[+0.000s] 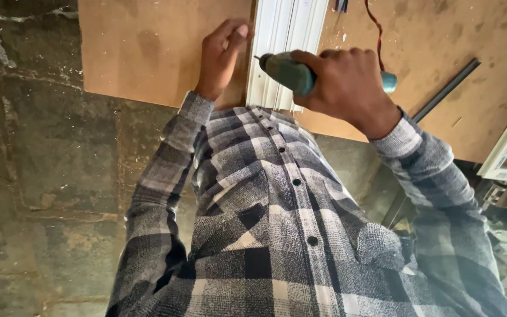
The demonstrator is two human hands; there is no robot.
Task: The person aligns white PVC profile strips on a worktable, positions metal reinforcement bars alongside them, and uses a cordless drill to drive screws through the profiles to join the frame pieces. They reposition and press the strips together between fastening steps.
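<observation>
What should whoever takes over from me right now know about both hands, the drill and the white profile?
Left hand: flat on the brown board, fingertips against the white profile's left edge, steadying it.
Right hand: gripping the teal drill, bit pointing left at the profile near the board's front edge.
Done: profile laid lengthwise on the board; no screws visible.
Left: drilling or fastening at the bit, it seems. Red cable trails behind the drill.

Workshop setting, brown board workbench (pixel 148 53) marked with dust, white ribbed frame profile (pixel 286 35), teal power drill (pixel 291 73), rough stained concrete floor (pixel 42 176).
</observation>
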